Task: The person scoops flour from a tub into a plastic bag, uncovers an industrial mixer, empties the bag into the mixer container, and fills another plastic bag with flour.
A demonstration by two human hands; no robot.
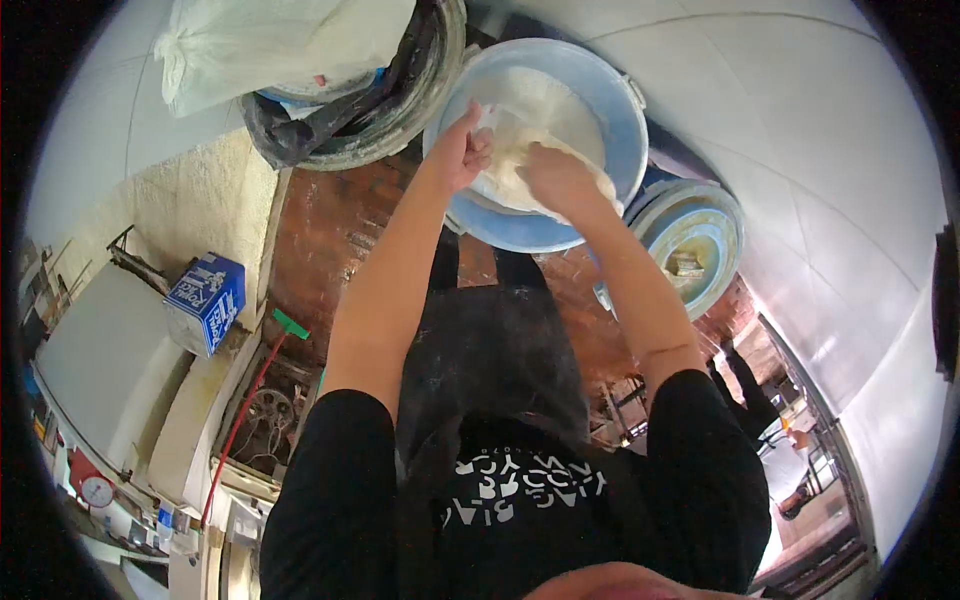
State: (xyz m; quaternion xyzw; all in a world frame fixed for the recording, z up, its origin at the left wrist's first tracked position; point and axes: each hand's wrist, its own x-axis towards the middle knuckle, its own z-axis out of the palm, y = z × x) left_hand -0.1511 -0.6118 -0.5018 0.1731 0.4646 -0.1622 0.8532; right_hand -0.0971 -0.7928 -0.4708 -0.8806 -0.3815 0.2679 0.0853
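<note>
Fingers of left hand (465, 155) loosely clenched, thumb raised, above the left side of the blue tub (615, 110); cannot tell whether gripping anything. Right hand (562, 182) lowered onto the pale mass (515, 165) inside the tub, fingertips against its top; cannot tell whether pressing or grasping. Pale mass beneath and between both hands, over whitish powder (545, 95), underside hidden. Translucent bag (280, 50) left of the tub, cut off above. Lidded bucket (735, 235) right of the tub, contents hard to make out. Nearer the body than the tub, white lettering (525, 490) on black shirt, inverted, folded, only partly legible. Far left below the tub, blue-and-white box (207, 295), marked "ROYAL", remaining print unclear.
</note>
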